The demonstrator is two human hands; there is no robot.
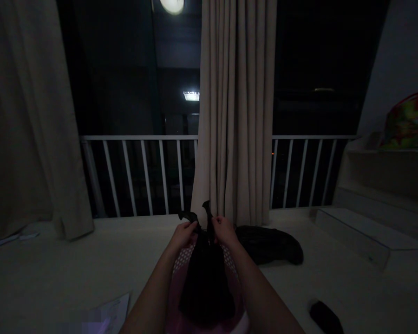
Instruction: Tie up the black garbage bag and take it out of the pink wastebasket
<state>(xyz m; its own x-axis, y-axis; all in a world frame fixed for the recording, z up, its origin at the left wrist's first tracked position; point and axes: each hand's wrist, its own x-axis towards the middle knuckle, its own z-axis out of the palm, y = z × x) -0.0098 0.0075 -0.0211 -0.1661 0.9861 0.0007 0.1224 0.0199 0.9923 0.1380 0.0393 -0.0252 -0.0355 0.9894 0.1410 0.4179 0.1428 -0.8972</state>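
A dark black piece, probably a garment, with two strap-like ends hangs between my hands. My left hand is closed on its left upper end, and my right hand is closed on the right one. The tips of both ends stick up past my fingers. Below and behind it stands a pink basket with a perforated rim; the hanging black piece covers much of its inside. Dim light hides the folds of the piece and its exact kind.
A long black bundle lies on the floor by the beige curtain. A dark object is at lower right, a flat pale sheet at lower left. White railings line the windows; pale steps rise at right.
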